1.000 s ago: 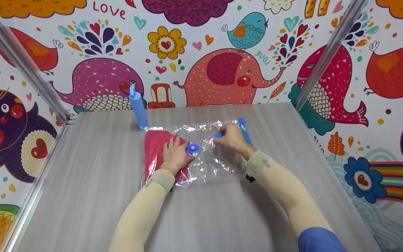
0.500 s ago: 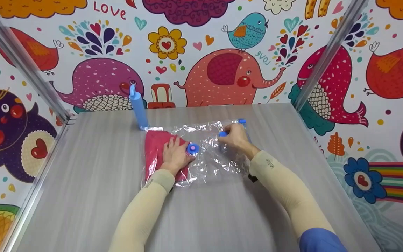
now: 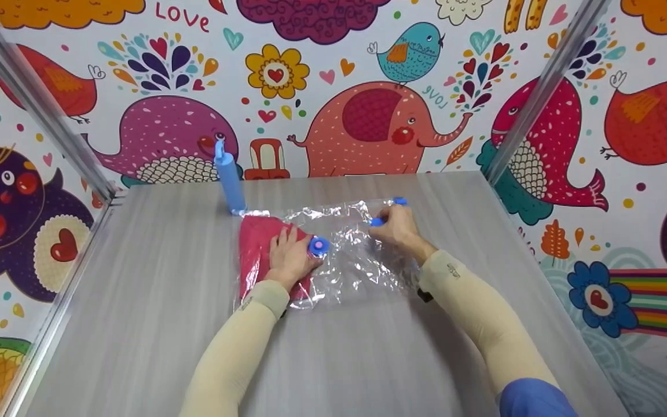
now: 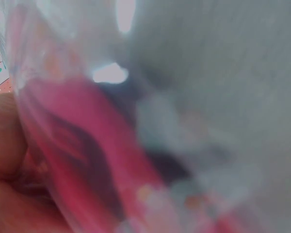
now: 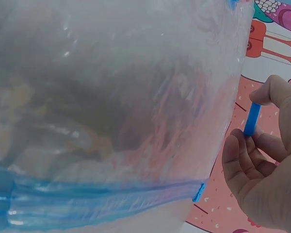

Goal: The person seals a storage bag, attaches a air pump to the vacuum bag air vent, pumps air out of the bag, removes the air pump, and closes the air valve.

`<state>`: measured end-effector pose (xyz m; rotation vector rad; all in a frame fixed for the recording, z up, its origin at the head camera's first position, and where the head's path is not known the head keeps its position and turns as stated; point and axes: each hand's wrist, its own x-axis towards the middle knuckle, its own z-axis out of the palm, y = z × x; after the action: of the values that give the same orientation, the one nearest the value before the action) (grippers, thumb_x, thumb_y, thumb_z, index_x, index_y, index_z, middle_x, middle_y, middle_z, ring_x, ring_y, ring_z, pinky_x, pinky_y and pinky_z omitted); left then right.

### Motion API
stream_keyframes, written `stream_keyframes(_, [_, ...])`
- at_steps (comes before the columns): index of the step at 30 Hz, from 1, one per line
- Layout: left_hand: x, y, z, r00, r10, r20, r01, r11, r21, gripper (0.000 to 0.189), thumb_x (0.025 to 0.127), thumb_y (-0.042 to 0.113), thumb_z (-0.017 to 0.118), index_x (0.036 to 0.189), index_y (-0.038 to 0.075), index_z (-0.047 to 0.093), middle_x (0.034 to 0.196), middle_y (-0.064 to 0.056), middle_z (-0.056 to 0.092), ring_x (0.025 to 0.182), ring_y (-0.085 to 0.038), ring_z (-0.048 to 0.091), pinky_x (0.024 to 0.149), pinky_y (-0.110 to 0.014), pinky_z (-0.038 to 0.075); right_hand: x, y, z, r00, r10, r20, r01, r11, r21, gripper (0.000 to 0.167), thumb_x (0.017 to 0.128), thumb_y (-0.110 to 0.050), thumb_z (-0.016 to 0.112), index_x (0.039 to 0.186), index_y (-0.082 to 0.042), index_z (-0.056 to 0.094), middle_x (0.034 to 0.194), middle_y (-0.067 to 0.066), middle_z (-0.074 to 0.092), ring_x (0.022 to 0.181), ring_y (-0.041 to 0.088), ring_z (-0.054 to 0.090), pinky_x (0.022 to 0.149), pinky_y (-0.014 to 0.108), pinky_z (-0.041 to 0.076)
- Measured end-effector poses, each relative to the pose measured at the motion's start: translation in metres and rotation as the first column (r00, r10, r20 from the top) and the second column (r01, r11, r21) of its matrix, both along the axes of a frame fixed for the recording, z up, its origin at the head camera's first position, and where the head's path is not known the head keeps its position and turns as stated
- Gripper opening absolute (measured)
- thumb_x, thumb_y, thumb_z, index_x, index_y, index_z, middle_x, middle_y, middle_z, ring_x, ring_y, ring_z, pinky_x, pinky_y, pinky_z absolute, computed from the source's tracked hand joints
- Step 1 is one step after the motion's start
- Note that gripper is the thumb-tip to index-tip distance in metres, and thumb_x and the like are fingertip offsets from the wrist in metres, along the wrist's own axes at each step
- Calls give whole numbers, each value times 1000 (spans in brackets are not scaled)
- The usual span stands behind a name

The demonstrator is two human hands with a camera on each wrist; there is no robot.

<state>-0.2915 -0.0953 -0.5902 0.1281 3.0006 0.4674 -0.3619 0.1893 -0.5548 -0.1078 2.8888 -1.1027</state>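
Note:
A clear plastic storage bag (image 3: 333, 284) with a folded red cloth (image 3: 255, 243) inside lies on the table. On its top is a round blue valve (image 3: 318, 246) with a pink centre. Spread over the cloth, my left hand (image 3: 290, 258) rests on the bag just left of the valve. My right hand (image 3: 397, 226) pinches a thin blue valve cap (image 5: 252, 119) between thumb and fingers, above the bag's right part. The cap shows edge-on in the right wrist view. Blurred pink cloth and plastic fill most of the left wrist view.
A light blue hand pump (image 3: 229, 182) stands upright at the bag's far left corner. The bag's blue zip edge (image 5: 97, 204) runs along its right end, with a small blue slider (image 3: 399, 201) at the far corner. Patterned walls border the table (image 3: 154, 260).
My right hand has moved a little to the right, carrying the blue valve cap with it. The left hand stays in place on the bag.

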Motion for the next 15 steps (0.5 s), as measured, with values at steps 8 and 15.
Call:
stream_keyframes(8, [-2, 0, -1, 1000, 4, 25, -4, 1000, 7, 77, 100, 51, 81, 167, 22, 56, 186, -20, 30, 176, -47, 21, 143, -65, 21, -1, 11, 1, 999, 24, -21, -23, 999, 32, 40, 87, -28, 91, 114, 0, 83, 109, 17, 82, 102, 29, 77, 94, 45, 70])
stream_keyframes(15, [-1, 0, 0, 1000, -9, -13, 9, 1000, -22, 77, 98, 54, 81, 164, 22, 59, 183, -21, 36, 174, -47, 27, 140, -65, 27, -4, 22, 0, 996, 28, -87, -16, 991, 132, 39, 84, -29, 86, 113, -2, 85, 110, 15, 86, 103, 30, 79, 96, 48, 68])
